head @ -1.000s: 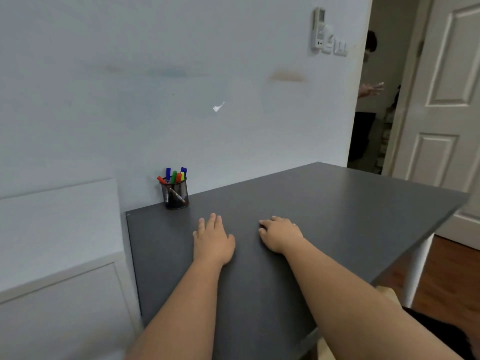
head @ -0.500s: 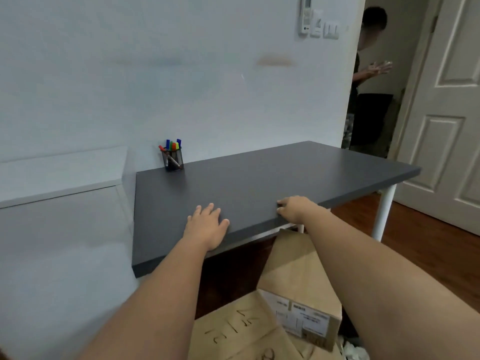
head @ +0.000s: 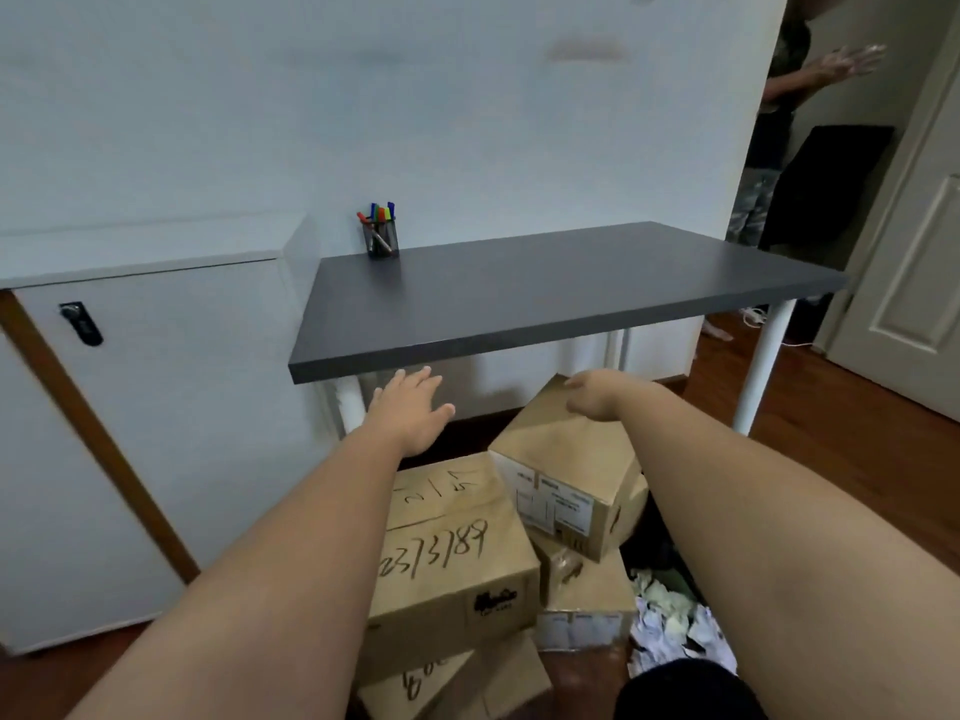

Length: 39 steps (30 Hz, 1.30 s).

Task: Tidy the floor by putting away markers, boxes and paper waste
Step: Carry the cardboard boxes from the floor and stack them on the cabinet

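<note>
Both arms are seen stretched forward below the front edge of the grey counter (head: 519, 293). The left hand (head: 410, 407) is held flat in the air, fingers (head: 415, 379) spread wide, nothing gripped, just under the counter's front left corner. The right hand (head: 592, 397) is laid on the top far edge of a tilted cardboard box (head: 566, 470), fingers curled over that edge; whether it is actually gripped cannot be told. This box is propped on other boxes on the floor (head: 831, 459): a large box with handwritten numbers (head: 452, 553) to its left, a smaller box (head: 582, 605) under it, another (head: 452, 683) at the bottom edge. Crumpled paper waste (head: 670, 626) is piled on the floor right of the boxes. Coloured markers (head: 378, 214) are stood in a black mesh cup (head: 381, 241) at the counter's back left corner. A white cabinet (head: 156, 407) is placed left of the counter.
</note>
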Each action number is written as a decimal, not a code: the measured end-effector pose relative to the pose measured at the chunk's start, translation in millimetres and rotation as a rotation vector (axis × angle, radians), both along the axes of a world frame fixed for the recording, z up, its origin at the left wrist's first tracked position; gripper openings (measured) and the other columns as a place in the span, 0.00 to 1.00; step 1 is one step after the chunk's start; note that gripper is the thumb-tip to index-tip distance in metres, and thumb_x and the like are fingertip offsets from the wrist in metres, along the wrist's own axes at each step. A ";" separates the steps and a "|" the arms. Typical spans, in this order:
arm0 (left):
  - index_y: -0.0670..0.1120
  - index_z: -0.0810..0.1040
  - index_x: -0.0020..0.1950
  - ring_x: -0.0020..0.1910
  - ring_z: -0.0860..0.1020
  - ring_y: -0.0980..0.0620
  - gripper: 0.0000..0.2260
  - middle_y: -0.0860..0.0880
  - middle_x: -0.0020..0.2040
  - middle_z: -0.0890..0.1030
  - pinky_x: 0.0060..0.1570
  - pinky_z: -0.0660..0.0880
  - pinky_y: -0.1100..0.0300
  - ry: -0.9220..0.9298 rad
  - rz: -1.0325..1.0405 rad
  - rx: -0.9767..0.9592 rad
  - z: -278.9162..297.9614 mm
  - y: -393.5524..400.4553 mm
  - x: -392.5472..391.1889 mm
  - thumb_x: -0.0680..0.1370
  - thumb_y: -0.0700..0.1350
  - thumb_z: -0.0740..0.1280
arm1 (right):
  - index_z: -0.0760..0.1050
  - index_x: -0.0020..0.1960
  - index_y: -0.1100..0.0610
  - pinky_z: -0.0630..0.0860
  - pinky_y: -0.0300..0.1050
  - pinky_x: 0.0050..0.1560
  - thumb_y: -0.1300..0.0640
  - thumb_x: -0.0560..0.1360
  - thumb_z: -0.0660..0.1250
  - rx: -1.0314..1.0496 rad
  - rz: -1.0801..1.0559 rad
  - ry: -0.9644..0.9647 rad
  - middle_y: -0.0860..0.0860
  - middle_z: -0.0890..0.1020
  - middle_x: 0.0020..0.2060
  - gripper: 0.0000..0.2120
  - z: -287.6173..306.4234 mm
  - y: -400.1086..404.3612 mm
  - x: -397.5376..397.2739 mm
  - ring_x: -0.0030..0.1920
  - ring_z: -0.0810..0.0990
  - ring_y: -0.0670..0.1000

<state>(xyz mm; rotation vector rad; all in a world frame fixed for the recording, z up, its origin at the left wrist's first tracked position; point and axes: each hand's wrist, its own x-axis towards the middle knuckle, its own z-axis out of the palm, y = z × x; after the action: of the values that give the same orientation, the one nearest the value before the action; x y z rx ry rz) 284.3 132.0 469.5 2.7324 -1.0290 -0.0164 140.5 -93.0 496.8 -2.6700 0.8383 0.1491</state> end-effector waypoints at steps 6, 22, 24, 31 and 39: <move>0.46 0.57 0.79 0.78 0.54 0.44 0.28 0.47 0.80 0.56 0.76 0.54 0.47 0.126 0.174 0.090 -54.3 74.8 -25.7 0.82 0.55 0.56 | 0.62 0.76 0.51 0.62 0.52 0.71 0.50 0.78 0.61 0.081 0.074 0.116 0.55 0.65 0.74 0.26 -48.6 23.7 -18.3 0.73 0.64 0.58; 0.47 0.65 0.74 0.66 0.72 0.42 0.26 0.46 0.69 0.74 0.66 0.69 0.50 0.723 0.693 -0.461 -159.8 161.1 -86.7 0.77 0.50 0.67 | 0.62 0.74 0.54 0.69 0.56 0.64 0.52 0.76 0.63 0.785 -0.157 -0.079 0.56 0.74 0.66 0.27 -180.2 100.4 -30.9 0.63 0.72 0.59; 0.47 0.67 0.71 0.59 0.78 0.44 0.31 0.46 0.65 0.78 0.61 0.74 0.47 0.830 0.801 -0.683 -173.9 167.1 -79.2 0.71 0.53 0.71 | 0.69 0.68 0.55 0.68 0.54 0.59 0.50 0.76 0.64 0.906 -0.284 -0.135 0.54 0.77 0.61 0.22 -188.8 106.8 -29.4 0.59 0.73 0.57; 0.44 0.79 0.58 0.51 0.81 0.44 0.23 0.45 0.58 0.81 0.52 0.79 0.49 0.759 0.985 -1.097 -152.0 181.4 -65.1 0.66 0.53 0.75 | 0.79 0.49 0.56 0.78 0.49 0.42 0.53 0.75 0.68 1.098 -0.418 -0.433 0.57 0.85 0.45 0.07 -161.1 125.6 -18.6 0.47 0.83 0.56; 0.45 0.78 0.57 0.48 0.81 0.43 0.28 0.44 0.49 0.84 0.49 0.77 0.48 0.655 1.018 -1.287 -94.8 234.6 -62.3 0.63 0.60 0.69 | 0.79 0.53 0.55 0.75 0.41 0.31 0.50 0.75 0.68 1.203 -0.269 -0.582 0.52 0.86 0.43 0.10 -82.1 191.7 -4.2 0.42 0.84 0.50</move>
<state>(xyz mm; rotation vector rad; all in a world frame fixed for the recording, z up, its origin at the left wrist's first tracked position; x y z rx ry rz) 222.0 366.6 374.7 1.5211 0.4919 -0.0526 136.3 98.8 414.7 -1.3447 0.5949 -0.1516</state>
